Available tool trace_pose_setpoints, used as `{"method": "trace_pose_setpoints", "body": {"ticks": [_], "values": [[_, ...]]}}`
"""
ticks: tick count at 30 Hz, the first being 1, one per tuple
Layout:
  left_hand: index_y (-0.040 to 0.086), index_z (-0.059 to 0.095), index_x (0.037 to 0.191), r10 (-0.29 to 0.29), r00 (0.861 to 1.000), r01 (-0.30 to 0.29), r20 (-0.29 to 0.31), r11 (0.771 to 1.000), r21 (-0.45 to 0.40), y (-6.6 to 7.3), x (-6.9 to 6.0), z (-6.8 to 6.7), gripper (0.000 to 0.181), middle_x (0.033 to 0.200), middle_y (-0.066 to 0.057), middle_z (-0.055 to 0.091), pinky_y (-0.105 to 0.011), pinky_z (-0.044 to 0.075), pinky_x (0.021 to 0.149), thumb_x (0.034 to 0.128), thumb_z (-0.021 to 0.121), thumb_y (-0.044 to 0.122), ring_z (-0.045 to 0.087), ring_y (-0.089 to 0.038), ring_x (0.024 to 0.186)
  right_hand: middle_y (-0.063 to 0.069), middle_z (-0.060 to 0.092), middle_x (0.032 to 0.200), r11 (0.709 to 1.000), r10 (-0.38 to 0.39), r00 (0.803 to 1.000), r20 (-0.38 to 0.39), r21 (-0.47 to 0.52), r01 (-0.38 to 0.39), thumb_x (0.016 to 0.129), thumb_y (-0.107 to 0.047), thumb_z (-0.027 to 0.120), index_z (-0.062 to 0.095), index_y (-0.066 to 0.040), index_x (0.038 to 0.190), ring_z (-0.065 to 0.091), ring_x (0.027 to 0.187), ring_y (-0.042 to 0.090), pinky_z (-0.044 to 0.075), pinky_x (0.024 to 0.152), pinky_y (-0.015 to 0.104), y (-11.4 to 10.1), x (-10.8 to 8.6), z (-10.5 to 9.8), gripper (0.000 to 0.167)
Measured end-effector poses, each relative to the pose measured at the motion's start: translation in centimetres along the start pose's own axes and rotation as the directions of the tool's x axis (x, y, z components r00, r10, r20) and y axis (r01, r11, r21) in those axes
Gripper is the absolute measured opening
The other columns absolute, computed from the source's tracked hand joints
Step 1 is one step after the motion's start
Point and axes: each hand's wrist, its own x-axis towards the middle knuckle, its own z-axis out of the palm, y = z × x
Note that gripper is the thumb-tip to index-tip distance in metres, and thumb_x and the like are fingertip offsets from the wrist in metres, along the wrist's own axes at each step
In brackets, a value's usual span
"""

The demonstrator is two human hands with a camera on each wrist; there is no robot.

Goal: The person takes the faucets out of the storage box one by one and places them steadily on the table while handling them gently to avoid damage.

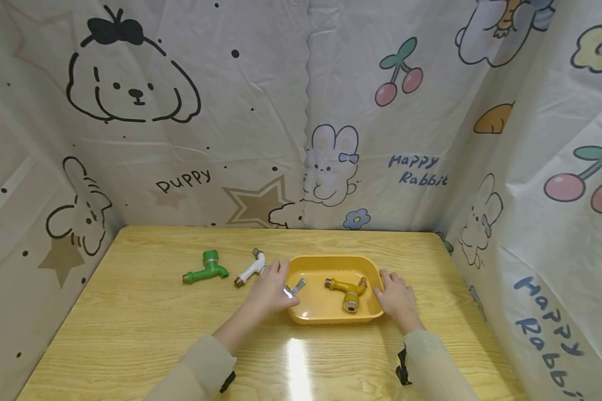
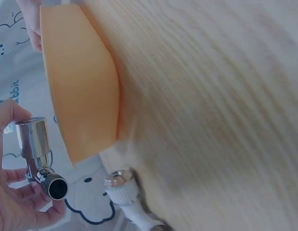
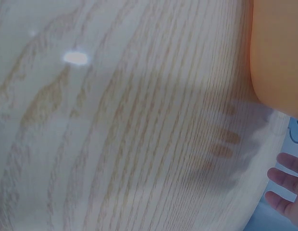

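Observation:
My left hand (image 1: 271,289) pinches a shiny silver faucet (image 2: 34,139) between thumb and fingers, at the left end of a yellow tray (image 1: 311,321). In the head view the faucet's lever (image 1: 299,286) shows over the tray's left rim. A mustard-yellow faucet (image 1: 348,289) lies inside the tray, right of its middle. My right hand (image 1: 397,298) rests at the tray's right rim with its thumb toward the rim and fingers extended. Just left of my left hand lies a white faucet (image 1: 252,268), partly seen in the left wrist view too.
A green faucet (image 1: 208,268) lies on the wooden table (image 1: 145,312) to the left of the white one. Patterned cloth (image 1: 261,111) hangs behind the table and along both sides.

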Motion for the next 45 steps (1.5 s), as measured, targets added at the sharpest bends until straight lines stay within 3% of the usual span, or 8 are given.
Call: {"method": "trace_pose_setpoints", "body": {"ticks": [7, 15, 20, 27, 34, 45], "values": [[0.002, 0.042, 0.126, -0.024, 1.0, 0.024, -0.014, 0.999, -0.033, -1.3, -1.2, 0.4, 0.08, 0.098, -0.01, 0.045, -0.026, 0.043, 0.061, 0.0614, 0.07, 0.04, 0.045, -0.019, 0.082, 0.02, 0.046, 0.125, 1.0, 0.002, 1.0, 0.001, -0.01, -0.001, 0.091, -0.032, 0.048, 0.037, -0.01, 0.136, 0.044, 0.112, 0.039, 0.034, 0.088, 0.06, 0.0, 0.0, 0.1, 0.051], [0.004, 0.044, 0.127, -0.051, 0.998, 0.048, -0.033, 0.995, -0.087, -2.7, -2.2, 0.9, 0.079, 0.107, -0.012, 0.048, -0.033, 0.048, 0.07, 0.0605, 0.07, 0.039, 0.049, -0.021, 0.088, 0.021, 0.046, 0.125, 1.0, 0.003, 1.0, 0.0, -0.013, -0.003, 0.091, -0.032, 0.047, 0.037, -0.01, 0.136, 0.044, 0.112, 0.04, 0.034, 0.088, 0.061, 0.0, 0.0, 0.0, 0.051], [0.007, 0.045, 0.126, -0.062, 0.997, 0.059, -0.044, 0.995, -0.077, -3.5, -2.6, 1.5, 0.078, 0.104, -0.009, 0.047, -0.033, 0.048, 0.072, 0.0589, 0.07, 0.039, 0.049, -0.021, 0.089, 0.02, 0.046, 0.125, 1.0, 0.002, 1.0, -0.002, -0.01, -0.002, 0.091, -0.033, 0.048, 0.038, -0.01, 0.135, 0.045, 0.112, 0.039, 0.035, 0.087, 0.06, 0.0, 0.0, 0.1, 0.051], [0.007, 0.043, 0.129, -0.059, 0.997, 0.055, -0.052, 0.996, -0.068, -4.5, -3.3, 2.3, 0.077, 0.106, -0.011, 0.047, -0.036, 0.048, 0.07, 0.0639, 0.071, 0.036, 0.049, -0.024, 0.091, 0.02, 0.046, 0.126, 1.0, -0.001, 1.0, -0.007, -0.002, 0.001, 0.091, -0.033, 0.048, 0.037, -0.01, 0.136, 0.044, 0.112, 0.039, 0.034, 0.088, 0.06, 0.2, 0.1, 0.3, 0.051], [0.006, 0.04, 0.132, -0.07, 0.997, 0.069, -0.012, 0.996, -0.063, -5.7, -3.6, 3.2, 0.082, 0.098, -0.005, 0.043, -0.03, 0.044, 0.064, 0.0613, 0.067, 0.038, 0.045, -0.019, 0.086, 0.02, 0.047, 0.125, 1.0, -0.006, 1.0, -0.01, -0.004, 0.006, 0.091, -0.032, 0.048, 0.038, -0.011, 0.135, 0.045, 0.112, 0.039, 0.035, 0.088, 0.06, 0.2, 0.0, 0.3, 0.05], [0.004, 0.042, 0.129, -0.105, 0.992, 0.109, 0.067, 0.993, -0.054, -6.3, -4.0, 3.7, 0.08, 0.102, -0.009, 0.044, -0.039, 0.048, 0.069, 0.0615, 0.068, 0.038, 0.049, -0.025, 0.092, 0.02, 0.046, 0.125, 1.0, 0.001, 1.0, -0.01, 0.002, -0.001, 0.091, -0.033, 0.048, 0.038, -0.01, 0.135, 0.045, 0.112, 0.039, 0.034, 0.088, 0.06, 0.2, -0.1, 0.3, 0.051]]}}
